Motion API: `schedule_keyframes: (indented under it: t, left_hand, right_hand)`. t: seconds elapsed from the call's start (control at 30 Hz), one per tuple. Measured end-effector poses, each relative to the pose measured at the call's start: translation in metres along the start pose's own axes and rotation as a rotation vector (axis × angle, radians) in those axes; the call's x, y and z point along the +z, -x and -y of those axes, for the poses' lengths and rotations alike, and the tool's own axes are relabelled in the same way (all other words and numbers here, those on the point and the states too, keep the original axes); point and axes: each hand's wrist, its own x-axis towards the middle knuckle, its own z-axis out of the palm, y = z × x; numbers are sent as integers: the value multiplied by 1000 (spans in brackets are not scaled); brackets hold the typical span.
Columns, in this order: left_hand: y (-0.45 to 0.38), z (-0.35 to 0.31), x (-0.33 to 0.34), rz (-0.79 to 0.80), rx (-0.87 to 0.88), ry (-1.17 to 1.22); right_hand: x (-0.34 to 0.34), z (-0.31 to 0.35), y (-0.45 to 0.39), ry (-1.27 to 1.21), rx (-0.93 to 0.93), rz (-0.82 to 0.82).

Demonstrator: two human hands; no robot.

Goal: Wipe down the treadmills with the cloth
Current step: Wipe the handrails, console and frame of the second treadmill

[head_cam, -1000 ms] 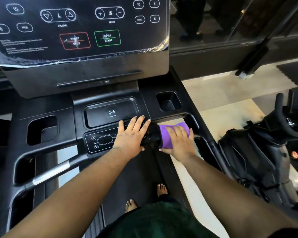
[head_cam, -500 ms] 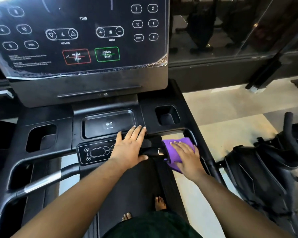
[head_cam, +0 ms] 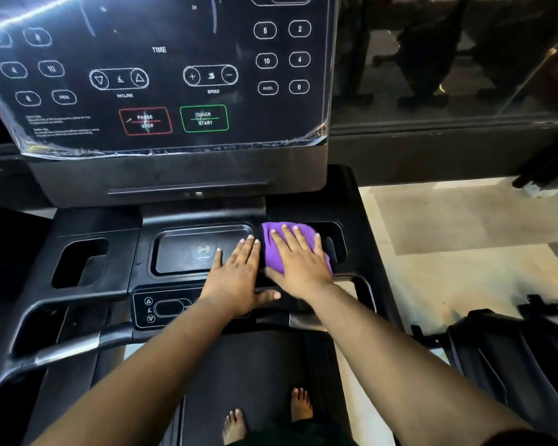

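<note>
I stand on a black treadmill facing its console. A purple cloth lies on the console deck just left of the right cup holder. My right hand presses flat on the cloth with straight, spread fingers. My left hand rests flat beside it on the deck, fingers straight, its fingertips at the right edge of the phone tray. It holds nothing.
The touch panel with its peeling plastic film rises behind the deck. A left cup holder, a small incline keypad and the grey handrail lie nearby. Another black machine stands to the right on the pale floor.
My right hand has slid the cloth up from the right handlebar onto the console deck by the cup holder. My left hand has moved forward a little along the deck.
</note>
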Motion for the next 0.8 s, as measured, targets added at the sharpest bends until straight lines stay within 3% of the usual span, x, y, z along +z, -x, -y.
schedule_keyframes:
  t: [0.23,0.4,0.53,0.63,0.8]
  left_hand:
    - [-25,-12,-13,144,-52,19]
    - [-49,-20,-10,200,-16,6]
    - [-53,-22,-6,212,2,-17]
    - [-53,-25,-8,230,6,-76]
    - [-57,-43,-8,298,-32,-198]
  right_hand:
    - [-15,-29,-66,55,-52,33]
    - [-32,-91,-62,148,93,6]
    - [-30,-147,-16,-76,176,2]
    - [-18,-145,27,-114,178,-53]
    - [4,-100,66,53,76,-30]
